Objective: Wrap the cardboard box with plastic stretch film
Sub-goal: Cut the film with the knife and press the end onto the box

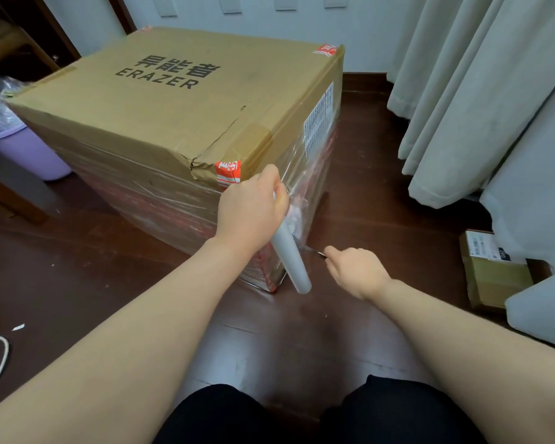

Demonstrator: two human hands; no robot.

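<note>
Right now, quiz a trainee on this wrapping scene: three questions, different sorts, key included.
1. Multiple choice: which hand grips the film roll? A) left hand B) right hand C) neither
2. True or false: stretch film already covers the top of the cardboard box.
3. Fill in: the Latin letters printed on the box top read ____.
Key: 1 A; the right hand pinches a small dark tool. 2 False; the film shows only on the sides. 3 ERAZER.
</note>
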